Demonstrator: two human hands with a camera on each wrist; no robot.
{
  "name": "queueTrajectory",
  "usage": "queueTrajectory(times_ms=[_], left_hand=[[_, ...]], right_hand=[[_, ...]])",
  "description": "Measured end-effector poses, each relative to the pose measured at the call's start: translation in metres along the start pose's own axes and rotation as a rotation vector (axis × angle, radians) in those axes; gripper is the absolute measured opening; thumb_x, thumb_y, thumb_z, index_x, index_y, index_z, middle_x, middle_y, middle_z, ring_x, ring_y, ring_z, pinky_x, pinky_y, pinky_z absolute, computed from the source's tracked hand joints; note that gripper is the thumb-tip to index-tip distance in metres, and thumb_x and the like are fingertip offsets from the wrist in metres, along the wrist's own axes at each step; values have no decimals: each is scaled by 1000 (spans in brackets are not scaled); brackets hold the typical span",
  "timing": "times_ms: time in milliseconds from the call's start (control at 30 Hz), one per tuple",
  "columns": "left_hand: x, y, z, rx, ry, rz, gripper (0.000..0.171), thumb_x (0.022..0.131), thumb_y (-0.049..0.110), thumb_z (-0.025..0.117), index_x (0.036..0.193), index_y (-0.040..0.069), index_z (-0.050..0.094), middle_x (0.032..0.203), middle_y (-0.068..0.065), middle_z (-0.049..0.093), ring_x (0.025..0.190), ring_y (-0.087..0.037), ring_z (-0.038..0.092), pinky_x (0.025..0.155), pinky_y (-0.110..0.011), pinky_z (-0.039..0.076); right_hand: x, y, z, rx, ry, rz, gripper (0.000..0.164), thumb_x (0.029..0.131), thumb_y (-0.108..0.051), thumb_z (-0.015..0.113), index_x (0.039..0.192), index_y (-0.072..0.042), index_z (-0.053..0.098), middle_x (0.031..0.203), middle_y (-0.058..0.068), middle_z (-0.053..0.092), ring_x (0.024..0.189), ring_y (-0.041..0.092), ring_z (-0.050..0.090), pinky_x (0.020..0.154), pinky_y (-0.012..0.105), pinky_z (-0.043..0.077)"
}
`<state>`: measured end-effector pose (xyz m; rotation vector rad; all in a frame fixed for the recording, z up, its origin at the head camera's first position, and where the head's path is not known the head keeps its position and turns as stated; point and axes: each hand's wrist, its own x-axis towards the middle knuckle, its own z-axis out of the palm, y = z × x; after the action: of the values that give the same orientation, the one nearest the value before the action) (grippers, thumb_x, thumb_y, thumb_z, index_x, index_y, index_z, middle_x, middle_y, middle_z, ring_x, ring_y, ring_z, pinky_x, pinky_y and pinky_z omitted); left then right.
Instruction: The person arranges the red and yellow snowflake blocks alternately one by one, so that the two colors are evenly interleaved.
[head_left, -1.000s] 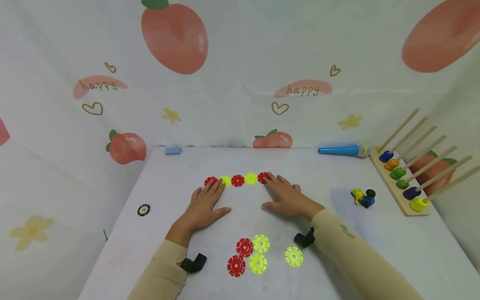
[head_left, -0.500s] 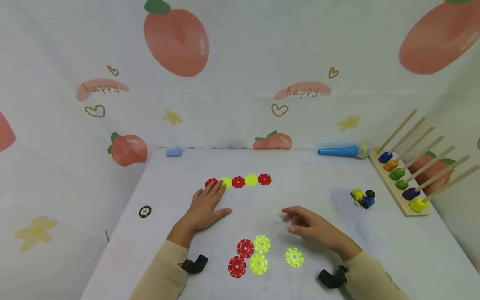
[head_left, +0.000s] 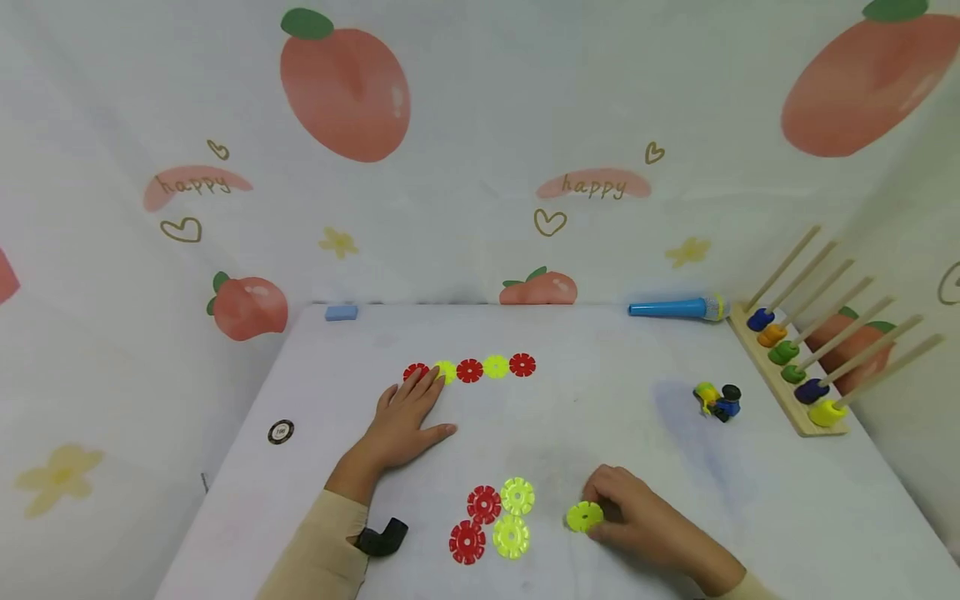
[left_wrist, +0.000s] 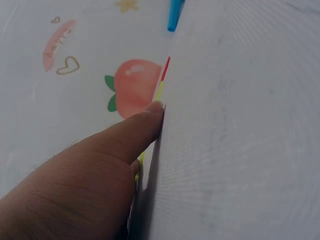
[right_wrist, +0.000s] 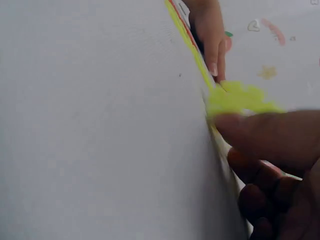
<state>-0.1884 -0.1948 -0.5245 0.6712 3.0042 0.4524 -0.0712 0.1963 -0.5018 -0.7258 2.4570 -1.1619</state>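
Observation:
My right hand (head_left: 637, 521) pinches a yellow notched plastic disc (head_left: 583, 517) between thumb and fingers, tilted up at the near right; the right wrist view shows the same yellow disc (right_wrist: 240, 97) above the thumb. My left hand (head_left: 401, 425) lies flat with spread fingers, its fingertips on the left end of a row of alternating red and yellow discs. That row runs from a partly covered red disc (head_left: 415, 372) to another red disc (head_left: 522, 365). Between the hands lie two red discs, one a red disc (head_left: 467, 542), and two yellow ones, one a yellow disc (head_left: 512, 537).
A black round chip (head_left: 281, 432) lies at the left, a blue block (head_left: 341, 312) at the back left. Toward the back right are a blue toy microphone (head_left: 675, 308), a small toy figure (head_left: 718, 402) and a wooden peg rack (head_left: 787, 392) with coloured beads.
My right hand has left the right end of the row, come back toward the near right and picked up the lone yellow disc. The left hand has stayed in place.

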Motion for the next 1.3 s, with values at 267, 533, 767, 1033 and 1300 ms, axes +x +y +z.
queueTrajectory(times_ms=[267, 533, 767, 1033, 1300], left_hand=[[-2, -2, 2, -8, -15, -16, 90, 84, 73, 45, 154, 23, 20, 159, 6, 9, 144, -22, 1, 108, -58, 4], [0, -4, 2, -2, -5, -4, 90, 84, 74, 43, 154, 23, 20, 159, 7, 9, 144, -21, 1, 108, -58, 4], [1, -2, 0, -12, -20, -9, 90, 84, 74, 43, 154, 23, 20, 159, 6, 9, 144, -20, 0, 108, -58, 4], [0, -1, -1, -6, -34, -15, 90, 84, 74, 43, 154, 23, 19, 159, 7, 8, 144, -21, 0, 108, -57, 3], [-2, -2, -2, -14, -12, -6, 89, 85, 72, 46, 154, 22, 20, 159, 5, 10, 144, -21, 1, 108, -58, 4]], right_hand=[[21, 7, -8, 280, 244, 175, 26, 88, -21, 71, 109, -14, 57, 84, 5, 56, 71, 19, 56, 60, 30, 49], [77, 25, -25, 456, 479, 287, 28, 93, -14, 64, 119, -10, 55, 90, 16, 58, 73, 30, 62, 61, 37, 54], [128, 33, -38, 458, 599, 352, 26, 95, -10, 60, 120, -10, 54, 98, 15, 57, 81, 27, 64, 67, 33, 55], [137, 39, -30, 118, 670, 287, 38, 93, -13, 61, 131, -12, 53, 122, 6, 48, 102, 23, 54, 84, 37, 50], [130, 28, -15, -511, 435, 185, 51, 96, -34, 55, 141, -10, 49, 149, 9, 36, 134, 36, 24, 101, 58, 26]])
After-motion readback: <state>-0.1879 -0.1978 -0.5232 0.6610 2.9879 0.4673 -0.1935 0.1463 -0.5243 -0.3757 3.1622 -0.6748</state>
